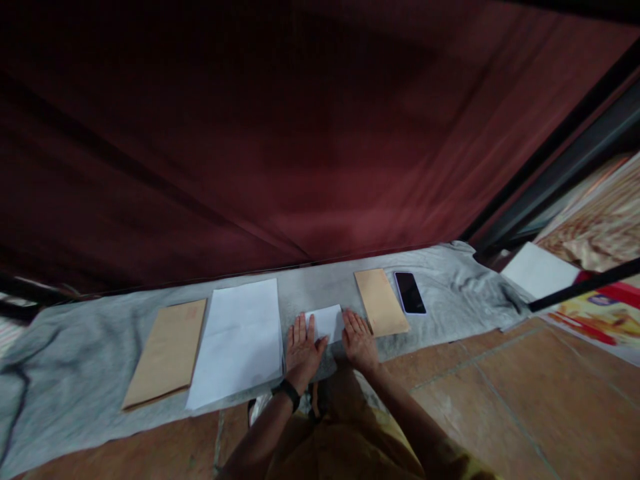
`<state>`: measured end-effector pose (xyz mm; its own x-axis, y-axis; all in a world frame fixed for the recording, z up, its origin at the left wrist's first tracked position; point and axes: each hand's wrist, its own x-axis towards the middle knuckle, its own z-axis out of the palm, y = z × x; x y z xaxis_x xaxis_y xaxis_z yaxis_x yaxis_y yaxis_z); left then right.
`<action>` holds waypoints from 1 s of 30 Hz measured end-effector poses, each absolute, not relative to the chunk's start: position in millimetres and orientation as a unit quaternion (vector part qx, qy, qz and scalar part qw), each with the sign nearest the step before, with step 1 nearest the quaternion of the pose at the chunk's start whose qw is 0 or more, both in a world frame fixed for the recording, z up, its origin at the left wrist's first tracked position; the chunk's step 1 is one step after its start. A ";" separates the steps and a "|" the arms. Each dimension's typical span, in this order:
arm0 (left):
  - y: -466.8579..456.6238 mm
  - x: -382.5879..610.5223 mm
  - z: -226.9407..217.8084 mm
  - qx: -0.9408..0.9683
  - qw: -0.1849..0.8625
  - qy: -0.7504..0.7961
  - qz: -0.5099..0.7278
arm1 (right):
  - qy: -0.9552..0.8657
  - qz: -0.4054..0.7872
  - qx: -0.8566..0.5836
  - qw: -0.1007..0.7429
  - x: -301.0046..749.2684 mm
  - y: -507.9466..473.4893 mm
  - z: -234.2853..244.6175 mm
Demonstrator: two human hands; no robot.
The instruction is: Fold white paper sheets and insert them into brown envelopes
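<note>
A small folded white paper (326,321) lies on the grey cloth (75,360) in front of me. My left hand (303,350) rests flat on its left edge, fingers stretched out, with a black band on the wrist. My right hand (359,339) lies flat on its right edge, fingers together and extended. Neither hand grips anything. A stack of white sheets (239,340) lies just left of my left hand. A brown envelope (381,301) lies just right of my right hand.
A larger brown envelope (167,351) lies at the left of the cloth. A black phone (410,292) sits beside the right envelope. A dark red curtain (280,133) hangs behind. Tiled floor (525,400) spreads to the right, with a white sheet (539,270) beyond.
</note>
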<state>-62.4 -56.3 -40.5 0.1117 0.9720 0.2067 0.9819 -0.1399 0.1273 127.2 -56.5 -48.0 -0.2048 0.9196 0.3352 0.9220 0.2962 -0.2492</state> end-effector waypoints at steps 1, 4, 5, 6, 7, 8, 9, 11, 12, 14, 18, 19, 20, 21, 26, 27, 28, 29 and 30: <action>-56.1 -62.4 -41.2 -0.745 0.020 -0.656 -0.121 | -0.786 0.006 -0.579 0.215 124.4 -55.1 -47.0; -55.8 -62.6 -42.4 -0.744 0.018 -0.656 -0.128 | -0.809 0.028 -0.546 0.215 116.9 -49.9 -46.6; -55.8 -62.6 -42.5 -0.745 0.018 -0.654 -0.131 | -0.811 0.032 -0.543 0.214 115.4 -48.0 -47.3; -55.9 -62.7 -42.6 -0.745 0.019 -0.653 -0.134 | -0.811 0.034 -0.543 0.213 114.7 -46.2 -48.2; -55.9 -62.8 -42.7 -0.747 0.020 -0.651 -0.137 | -0.810 0.035 -0.546 0.213 114.7 -44.4 -49.1; -56.0 -63.0 -42.9 -0.748 0.020 -0.649 -0.140 | -0.807 0.033 -0.550 0.213 115.2 -42.9 -50.1; -56.2 -63.4 -43.2 -0.749 0.020 -0.647 -0.143 | -0.802 0.031 -0.556 0.215 116.2 -41.5 -50.9; -57.1 -64.8 -44.2 -0.748 0.021 -0.647 -0.150 | -0.792 0.026 -0.569 0.220 118.6 -39.7 -51.8; -57.8 -65.7 -44.9 -0.747 0.021 -0.646 -0.153 | -0.789 0.024 -0.573 0.222 119.5 -39.3 -51.9; -59.8 -67.0 -46.1 -0.744 0.022 -0.649 -0.158 | -0.786 0.022 -0.576 0.223 120.3 -39.2 -51.9; -64.2 -61.3 -46.0 -0.749 0.022 -0.639 -0.173 | -0.781 0.019 -0.584 0.220 118.7 -40.6 -51.6; -65.1 -57.4 -45.6 -0.761 0.016 -0.624 -0.175 | -0.780 0.020 -0.586 0.217 118.2 -40.9 -51.5; -66.1 -52.9 -45.3 -0.778 0.007 -0.604 -0.176 | -0.781 0.020 -0.587 0.214 117.9 -41.0 -51.4; -67.3 -48.2 -45.4 -0.794 -0.003 -0.582 -0.175 | -0.782 0.021 -0.587 0.210 117.9 -41.0 -51.2; -80.7 -38.0 -51.8 -0.824 -0.011 -0.545 -0.153 | -0.786 0.020 -0.585 0.199 118.8 -40.1 -48.9; -85.1 -40.3 -53.7 -0.824 -0.005 -0.547 -0.149 | -0.786 0.019 -0.586 0.198 118.8 -40.0 -48.5; -89.8 -43.9 -55.3 -0.824 0.001 -0.548 -0.145 | -0.786 0.019 -0.587 0.196 118.7 -40.0 -48.1; -94.7 -48.3 -56.7 -0.823 0.007 -0.551 -0.142 | -0.785 0.018 -0.588 0.195 118.4 -40.1 -47.9; -99.6 -53.2 -57.7 -0.821 0.013 -0.554 -0.140 | -0.784 0.017 -0.590 0.193 118.1 -40.2 -47.7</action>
